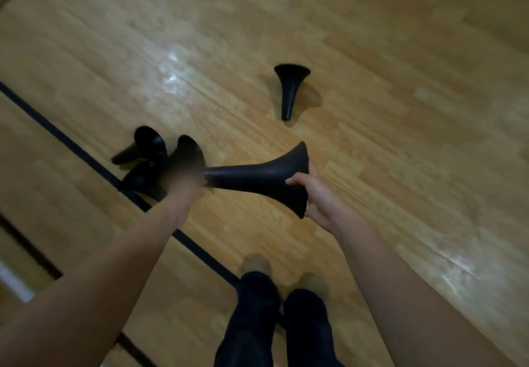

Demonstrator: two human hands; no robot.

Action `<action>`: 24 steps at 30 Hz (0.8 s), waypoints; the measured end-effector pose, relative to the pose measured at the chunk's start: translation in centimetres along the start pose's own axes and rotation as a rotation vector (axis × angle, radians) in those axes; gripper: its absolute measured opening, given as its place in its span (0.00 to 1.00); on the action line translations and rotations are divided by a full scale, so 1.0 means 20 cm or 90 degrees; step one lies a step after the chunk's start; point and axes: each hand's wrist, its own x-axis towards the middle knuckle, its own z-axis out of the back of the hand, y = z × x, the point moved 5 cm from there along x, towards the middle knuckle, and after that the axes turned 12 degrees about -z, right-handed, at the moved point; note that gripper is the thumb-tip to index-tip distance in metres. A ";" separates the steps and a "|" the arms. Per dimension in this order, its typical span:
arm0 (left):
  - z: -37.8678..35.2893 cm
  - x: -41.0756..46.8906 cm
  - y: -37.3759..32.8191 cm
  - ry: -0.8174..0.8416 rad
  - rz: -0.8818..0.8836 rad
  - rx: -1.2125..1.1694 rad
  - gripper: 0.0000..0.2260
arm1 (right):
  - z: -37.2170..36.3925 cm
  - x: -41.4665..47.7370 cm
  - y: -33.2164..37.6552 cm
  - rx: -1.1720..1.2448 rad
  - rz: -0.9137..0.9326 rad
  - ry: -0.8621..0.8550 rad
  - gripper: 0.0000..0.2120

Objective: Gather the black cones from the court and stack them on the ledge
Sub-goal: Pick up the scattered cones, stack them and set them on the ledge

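Bare forearms (pixel 86 295) reach out: right hand (pixel 315 195) grips the flared base of a black trumpet-shaped rubber cone (pixel 257 179), held level, probably for nesting onto the clustered black cones (pixel 148 157) by the blurred left hand (pixel 186 186), grip unreadable. Another black cone (pixel 290 89) lies tipped on the wooden floor (pixel 400 137).

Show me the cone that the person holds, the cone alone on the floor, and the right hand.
held cone (pixel 257 179): head view, middle of its body.
lone cone (pixel 288 93): head view, its narrow shaft.
right hand (pixel 317 197): head view, middle of the hand, beside the held cone's wide base.
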 end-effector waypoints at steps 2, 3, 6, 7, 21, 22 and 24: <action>0.08 -0.14 -0.21 -0.010 -0.023 -0.010 0.15 | -0.06 -0.20 0.14 -0.017 0.026 -0.003 0.39; 0.10 -0.19 -0.30 -0.018 -0.027 -0.017 0.15 | -0.09 -0.28 0.20 -0.020 0.038 -0.008 0.38; 0.17 -0.36 -0.55 -0.014 -0.023 -0.053 0.17 | -0.14 -0.56 0.36 0.008 0.092 -0.016 0.31; 0.21 -0.46 -0.66 -0.017 -0.040 -0.056 0.17 | -0.16 -0.67 0.42 0.019 0.106 -0.016 0.29; 0.66 -1.08 -1.35 -0.164 -0.223 -0.069 0.10 | -0.51 -1.47 0.76 -0.001 0.169 0.060 0.32; 0.70 -1.13 -1.37 -0.173 -0.231 -0.081 0.10 | -0.54 -1.50 0.78 -0.010 0.169 0.086 0.34; 0.79 -1.24 -1.39 -0.197 -0.239 -0.110 0.09 | -0.61 -1.57 0.81 -0.048 0.167 0.124 0.42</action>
